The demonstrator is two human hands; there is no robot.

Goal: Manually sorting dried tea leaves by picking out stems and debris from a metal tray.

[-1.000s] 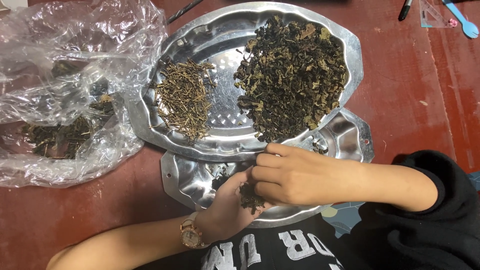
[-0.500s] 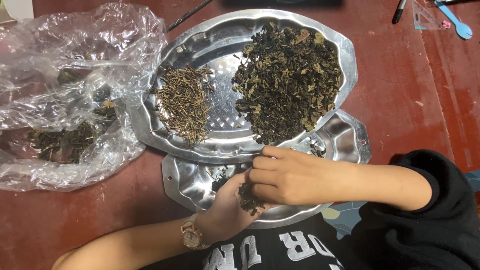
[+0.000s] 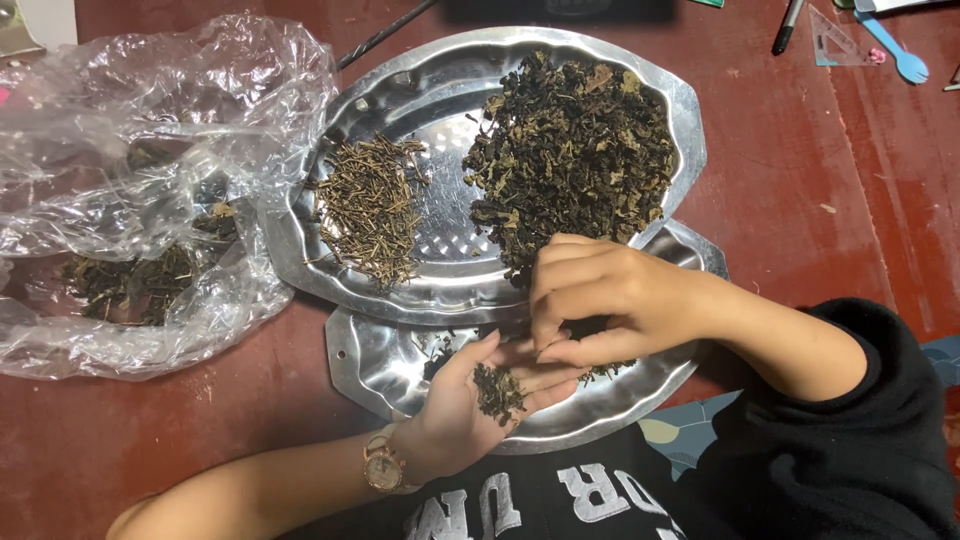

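Two hands work over the lower tray (image 3: 380,370) at the desk's near edge: the left hand (image 3: 470,405) lies palm up, fingers apart, cupping dried leaves (image 3: 497,390); the right hand (image 3: 600,295) pinches fingertips together just above them.

A home bench (image 3: 860,230), dark red and worn, used for hand sorting. Two oval steel trays (image 3: 400,100) hold dried leaves (image 3: 575,150) and stems (image 3: 370,205). Left of the trays lies a crumpled clear plastic bag (image 3: 150,150); beyond them to the right lie a pen (image 3: 787,25), a set square (image 3: 835,40) and a blue plastic spoon (image 3: 895,45).
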